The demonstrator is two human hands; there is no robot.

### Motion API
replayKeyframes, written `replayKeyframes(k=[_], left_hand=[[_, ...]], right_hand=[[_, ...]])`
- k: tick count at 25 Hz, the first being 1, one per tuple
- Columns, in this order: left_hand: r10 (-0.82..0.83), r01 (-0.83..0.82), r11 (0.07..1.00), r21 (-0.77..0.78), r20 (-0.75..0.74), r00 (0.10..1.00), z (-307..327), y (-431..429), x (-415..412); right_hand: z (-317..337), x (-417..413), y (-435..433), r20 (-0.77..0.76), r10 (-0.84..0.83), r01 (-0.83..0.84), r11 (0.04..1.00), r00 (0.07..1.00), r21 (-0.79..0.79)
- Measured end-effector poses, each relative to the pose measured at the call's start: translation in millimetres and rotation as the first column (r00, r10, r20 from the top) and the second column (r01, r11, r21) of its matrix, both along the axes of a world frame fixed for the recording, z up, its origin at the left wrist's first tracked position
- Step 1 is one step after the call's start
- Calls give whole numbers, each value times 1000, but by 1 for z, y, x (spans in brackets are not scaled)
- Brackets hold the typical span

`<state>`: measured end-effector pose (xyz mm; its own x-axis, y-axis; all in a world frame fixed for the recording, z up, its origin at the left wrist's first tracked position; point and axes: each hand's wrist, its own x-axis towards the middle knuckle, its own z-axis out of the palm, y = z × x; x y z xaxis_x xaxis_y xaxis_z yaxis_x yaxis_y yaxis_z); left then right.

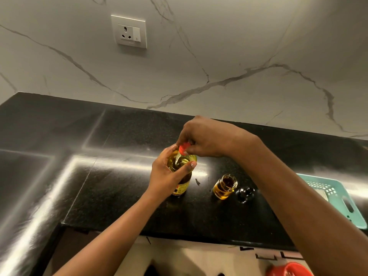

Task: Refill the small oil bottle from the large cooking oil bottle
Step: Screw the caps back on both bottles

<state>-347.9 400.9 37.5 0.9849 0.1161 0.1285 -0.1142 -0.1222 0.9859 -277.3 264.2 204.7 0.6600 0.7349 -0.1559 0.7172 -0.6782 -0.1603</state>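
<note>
The large cooking oil bottle, clear with yellow oil and a yellow label, stands upright on the black counter. My left hand wraps around its upper body. Above it, my right hand pinches the red cap at the bottle's mouth. To the right stands the small oil bottle, a short glass jar with amber oil, uncapped. Its dark lid lies just right of it on the counter.
A teal plastic basket sits at the counter's right edge. A red object shows at the bottom right, below the counter. A wall socket is on the marble backsplash. A dark speck lies between the bottles.
</note>
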Motion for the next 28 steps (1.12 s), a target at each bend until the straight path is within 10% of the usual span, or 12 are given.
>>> replayKeyframes(k=[8,18,22,25,28], left_hand=[[-18,19,1000,17,-2,1000,-4,0,0],[16,-17,1000,-13,-65,998,7,-8,-5],[237,-295,885,359,198,951,7,-16,-22],[224,-487,738,467,512,829,-5,-45,-60],[-3,-118,889,442,265,964,-40,-87,-78]], right_hand=[[-19,-16,12,228,-151,168,984,962,-56],[-15,-13,-17,-20,-66,68,994,998,86],[-18,7,-97,-34,-280,281,937,959,208],[-51,13,-172,-43,-504,494,857,862,-147],[-117,-8,-199,-170,-576,455,766,800,-453]])
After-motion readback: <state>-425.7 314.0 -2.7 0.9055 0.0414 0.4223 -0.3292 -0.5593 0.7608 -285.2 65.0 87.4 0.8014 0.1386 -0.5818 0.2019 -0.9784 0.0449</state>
